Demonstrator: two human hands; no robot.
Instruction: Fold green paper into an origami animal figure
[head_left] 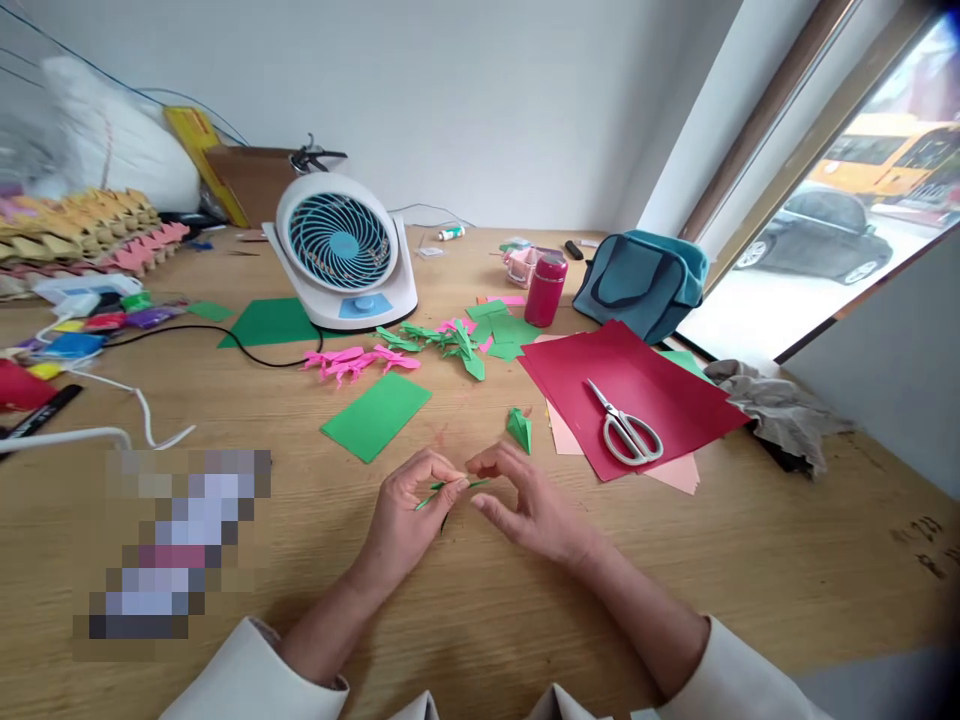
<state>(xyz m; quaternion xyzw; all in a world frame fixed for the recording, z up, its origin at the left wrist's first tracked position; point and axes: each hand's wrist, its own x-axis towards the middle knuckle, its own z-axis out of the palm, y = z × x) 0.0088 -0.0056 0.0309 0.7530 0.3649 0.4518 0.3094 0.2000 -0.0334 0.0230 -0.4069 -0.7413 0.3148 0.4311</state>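
At the front middle of the table my left hand (409,505) pinches a small folded piece of green paper (427,499) between thumb and fingertips. Most of that piece is hidden by the fingers. Close on its right, my right hand (529,505) has thumb and forefinger apart, the fingertips beside the paper's thin end; whether they touch it I cannot tell. A green folded paper shape (519,430) lies just beyond my right hand. Past my left hand rests a flat green paper rectangle (377,416).
Scissors (630,435) lie on red paper sheets (637,375) at right. Behind are pink folded figures (356,363), green folded figures (457,345), a white fan (345,250), a red flask (547,290) and a blue bag (645,285). A white cable (142,405) crosses the left side.
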